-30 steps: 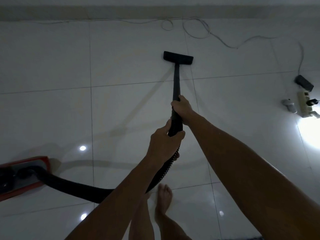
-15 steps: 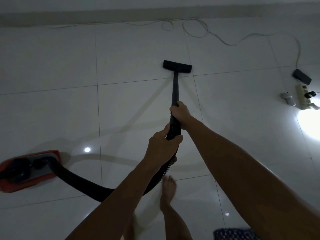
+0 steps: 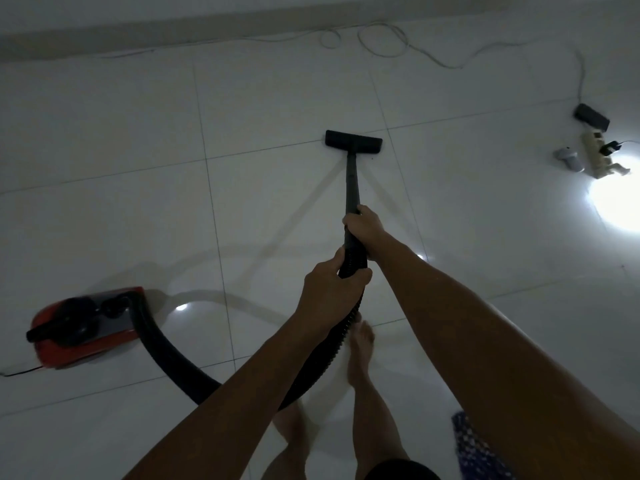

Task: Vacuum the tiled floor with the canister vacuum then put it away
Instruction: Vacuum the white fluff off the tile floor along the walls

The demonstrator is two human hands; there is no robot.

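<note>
While both hands wrap the black wand (image 3: pixel 352 183), the right hand (image 3: pixel 365 230) higher on the rigid tube and the left hand (image 3: pixel 329 289) closed where the ribbed hose (image 3: pixel 166 355) joins it, this two-point grip suits a light, stiff shaft. Its floor head (image 3: pixel 353 142) lies flat on the tiled floor (image 3: pixel 121 168) ahead; the red canister (image 3: pixel 83 327), probably the heavy part, trails at left on its soft, springy hose.

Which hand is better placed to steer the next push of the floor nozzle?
Right. The right hand grips the wand farther forward, nearest the floor nozzle. The left hand grips behind it, where the hose joins.
</note>
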